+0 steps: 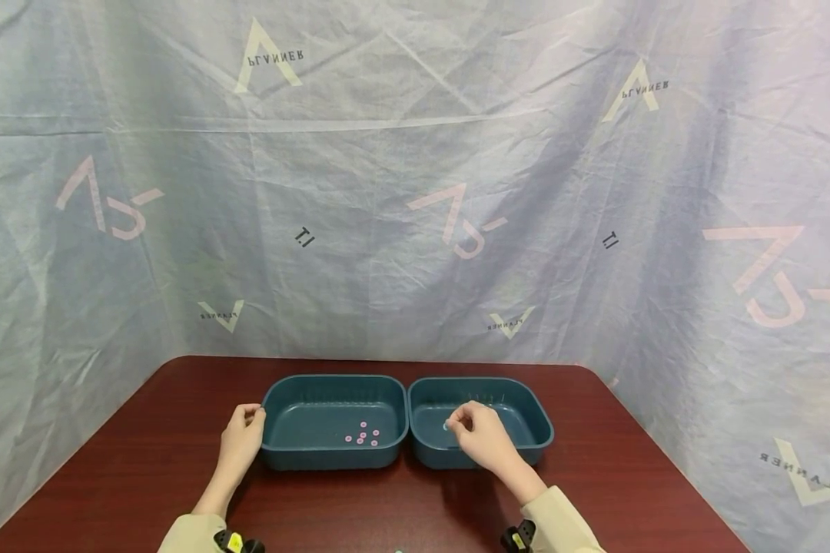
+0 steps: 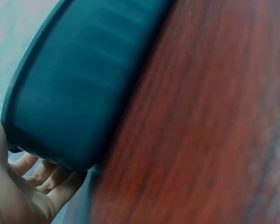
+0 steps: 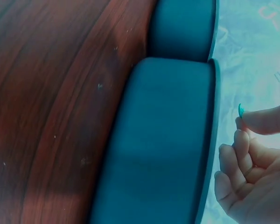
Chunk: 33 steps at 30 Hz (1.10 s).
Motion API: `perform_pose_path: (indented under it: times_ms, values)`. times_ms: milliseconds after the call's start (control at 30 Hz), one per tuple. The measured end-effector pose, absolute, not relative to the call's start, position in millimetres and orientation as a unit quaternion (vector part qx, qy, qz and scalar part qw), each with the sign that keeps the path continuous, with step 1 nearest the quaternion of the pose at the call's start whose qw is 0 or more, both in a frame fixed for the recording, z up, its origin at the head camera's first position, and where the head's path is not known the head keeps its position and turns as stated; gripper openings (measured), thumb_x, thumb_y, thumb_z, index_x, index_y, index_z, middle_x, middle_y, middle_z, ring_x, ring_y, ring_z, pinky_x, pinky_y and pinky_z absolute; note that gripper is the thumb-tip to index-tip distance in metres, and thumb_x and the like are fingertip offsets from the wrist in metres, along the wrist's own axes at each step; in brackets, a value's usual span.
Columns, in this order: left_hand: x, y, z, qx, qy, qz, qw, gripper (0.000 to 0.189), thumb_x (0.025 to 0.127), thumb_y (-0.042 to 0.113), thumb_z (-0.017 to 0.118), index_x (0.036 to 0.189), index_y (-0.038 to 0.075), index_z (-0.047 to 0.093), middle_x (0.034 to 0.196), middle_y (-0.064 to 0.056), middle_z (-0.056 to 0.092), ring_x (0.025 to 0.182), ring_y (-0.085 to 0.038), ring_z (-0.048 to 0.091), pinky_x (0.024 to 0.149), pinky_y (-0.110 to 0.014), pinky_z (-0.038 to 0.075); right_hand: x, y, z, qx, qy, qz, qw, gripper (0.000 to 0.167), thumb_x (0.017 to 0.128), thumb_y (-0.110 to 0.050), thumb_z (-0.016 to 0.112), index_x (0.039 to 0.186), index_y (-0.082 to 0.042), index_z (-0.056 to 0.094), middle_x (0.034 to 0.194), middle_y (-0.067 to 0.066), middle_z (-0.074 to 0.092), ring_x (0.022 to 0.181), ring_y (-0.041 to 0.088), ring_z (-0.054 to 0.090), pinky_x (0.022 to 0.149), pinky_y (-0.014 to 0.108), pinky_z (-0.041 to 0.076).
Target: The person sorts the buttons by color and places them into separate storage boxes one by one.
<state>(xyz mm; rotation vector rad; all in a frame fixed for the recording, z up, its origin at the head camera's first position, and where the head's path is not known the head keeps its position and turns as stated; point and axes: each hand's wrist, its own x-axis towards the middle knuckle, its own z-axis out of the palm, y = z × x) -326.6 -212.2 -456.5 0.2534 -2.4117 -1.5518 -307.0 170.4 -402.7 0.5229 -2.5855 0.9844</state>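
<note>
My left hand (image 1: 242, 438) grips the left end of the left dark teal bin (image 1: 328, 459). In the left wrist view its fingers (image 2: 60, 186) curl along the bin's end, and the thumb side lies at the rim. Above the right bin (image 1: 439, 458), my right hand (image 1: 483, 439) pinches a small teal button-like disc (image 3: 241, 111) between thumb and index finger. The other fingers of that hand are bent in towards the palm. Several small pink button-like discs (image 1: 363, 435) lie on the left bin's floor, towards its front right.
Both bins stand side by side, their ends close together, on a reddish-brown wooden table (image 1: 360, 511). A pale printed cloth (image 1: 360, 192) hangs behind the table and along both sides. Each wrist carries a small black strapped device (image 1: 519, 535).
</note>
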Motion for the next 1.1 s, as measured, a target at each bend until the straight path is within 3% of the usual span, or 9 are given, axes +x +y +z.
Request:
perform_pose_path:
  times_ms: [233,1100]
  values:
    - [-328,-212,-457,0.089,-0.831,-0.534,0.128,0.05,0.101,0.033,0.028,0.132,-0.005,0.036,0.132,-0.031,0.042,0.122,-0.043,0.041,0.095,-0.055,0.035,-318,175,-410,0.171,-0.904,0.353,0.167,0.009,0.087,-0.009,0.063,0.078,-0.01,0.064,0.075,-0.001,0.057,0.057,0.005,0.043,0.058,0.023,0.039]
    - [-328,-213,-459,0.084,-0.832,-0.534,0.126,0.05,0.101,0.034,0.029,0.133,-0.004,0.036,0.132,-0.03,0.042,0.122,-0.043,0.041,0.094,-0.055,0.036,-335,184,-419,0.119,-0.922,0.341,0.141,0.008,0.086,-0.005,0.06,0.082,-0.005,0.067,0.069,0.001,0.06,0.053,0.011,0.046,0.05,0.025,0.038]
